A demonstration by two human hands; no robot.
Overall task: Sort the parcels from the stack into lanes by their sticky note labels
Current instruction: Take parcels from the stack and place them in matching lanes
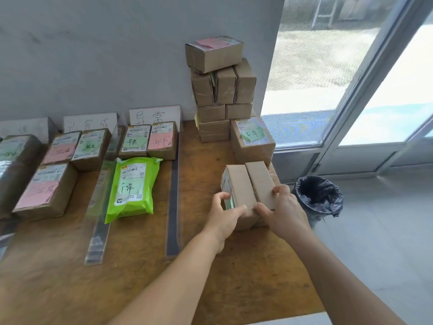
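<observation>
**Both hands on one box, and its label is turned away from me**

Biggest thing first: the long brown wooden table (pixel 192 273), which runs out of view at the left and bottom. At its back right corner, against the grey wall, sits the stack of brown cardboard parcels (pixel 222 90). The top one wears a pink sticky note, but the writing is too faint to read. A separate cardboard box with a green note (pixel 253 139) sits at the stack's foot.

Over on the left are the lanes, split by clear plastic strips. The lime-green plastic mailer bag (pixel 133 188) lies in the lane nearest me, with two small boxes behind it. The leftmost lane is cut off at the edge, and its paper sign is washed out.

The parcel I'm handling is a small brown cardboard box (pixel 248 186), down on the table in front of the stack. Its labelled face points left, so I only see a sliver of green.

My left hand (pixel 222 214) grips its near-left corner, fingers curled over the top edge. My right hand (pixel 281 207) clutches the near-right side.
</observation>
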